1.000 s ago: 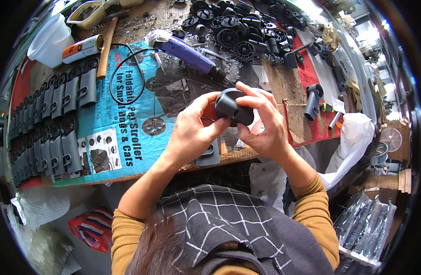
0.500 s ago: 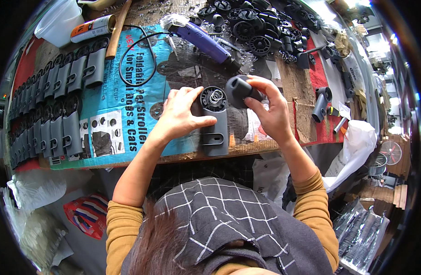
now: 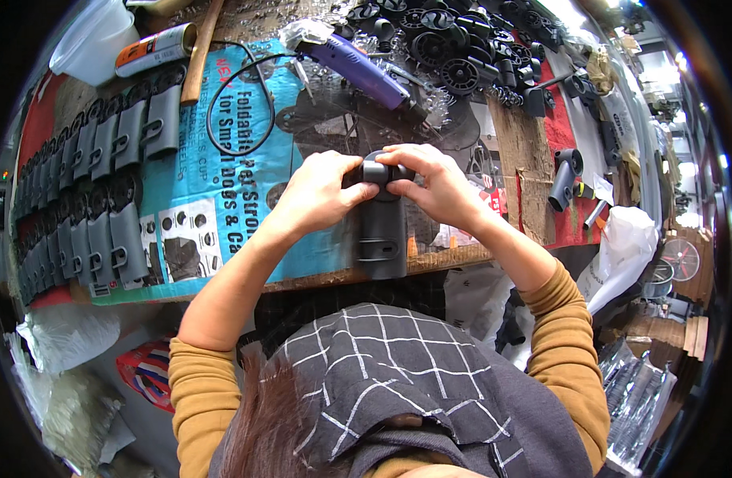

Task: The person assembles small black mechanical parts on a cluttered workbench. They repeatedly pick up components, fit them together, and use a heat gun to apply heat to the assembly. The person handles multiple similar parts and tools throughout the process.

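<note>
At table [image 3: 322,277] edge, I see left hand [image 3: 322,191], right hand [image 3: 439,188]: both grips closed on cap [image 3: 374,170] over far end of bracket [image 3: 382,225].

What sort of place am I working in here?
Probably a small assembly workshop: a purple, corded handheld tool lies on the brown wooden workbench beside a heap of black, round plastic parts, while matching dark-grey plastic pieces lie in rows at left.
</note>
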`<move>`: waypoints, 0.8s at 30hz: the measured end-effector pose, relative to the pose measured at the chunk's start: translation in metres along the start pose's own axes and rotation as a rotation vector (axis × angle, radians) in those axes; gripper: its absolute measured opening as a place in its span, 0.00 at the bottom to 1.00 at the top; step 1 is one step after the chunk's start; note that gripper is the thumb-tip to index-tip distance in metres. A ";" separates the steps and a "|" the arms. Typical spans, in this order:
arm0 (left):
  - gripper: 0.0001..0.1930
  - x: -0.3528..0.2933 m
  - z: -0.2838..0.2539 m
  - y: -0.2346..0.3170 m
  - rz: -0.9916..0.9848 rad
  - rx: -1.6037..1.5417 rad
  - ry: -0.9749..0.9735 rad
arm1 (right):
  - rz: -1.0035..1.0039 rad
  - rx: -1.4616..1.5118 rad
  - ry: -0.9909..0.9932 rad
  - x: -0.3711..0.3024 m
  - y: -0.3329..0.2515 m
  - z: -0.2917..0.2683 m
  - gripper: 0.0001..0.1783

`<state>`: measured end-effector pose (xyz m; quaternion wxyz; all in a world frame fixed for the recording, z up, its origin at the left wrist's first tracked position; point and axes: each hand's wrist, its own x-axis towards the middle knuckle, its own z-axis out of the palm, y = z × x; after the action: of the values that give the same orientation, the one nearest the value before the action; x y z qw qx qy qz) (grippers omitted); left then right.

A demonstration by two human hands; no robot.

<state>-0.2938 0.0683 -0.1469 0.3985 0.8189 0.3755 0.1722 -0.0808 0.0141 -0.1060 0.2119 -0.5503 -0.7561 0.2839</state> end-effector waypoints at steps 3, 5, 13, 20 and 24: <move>0.20 0.007 -0.006 0.006 0.000 0.001 -0.074 | 0.065 0.238 0.106 -0.002 0.006 0.015 0.21; 0.23 0.013 -0.010 0.013 -0.048 -0.016 -0.122 | 0.051 0.349 0.170 -0.008 0.012 0.029 0.20; 0.19 0.042 0.000 0.040 -0.657 -0.729 -0.386 | 0.067 0.826 0.217 -0.034 0.029 0.039 0.32; 0.23 -0.013 -0.010 0.080 -0.229 -0.826 -0.165 | 0.267 1.331 -0.035 -0.062 -0.016 0.022 0.34; 0.28 -0.038 -0.029 0.100 0.029 -0.115 -0.048 | 0.163 1.158 -0.055 -0.064 -0.046 0.016 0.34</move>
<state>-0.2877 0.0147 -0.0498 0.4514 0.8037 0.3435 0.1797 -0.1042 -0.0608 -0.0878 0.4358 -0.3937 -0.4383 0.6804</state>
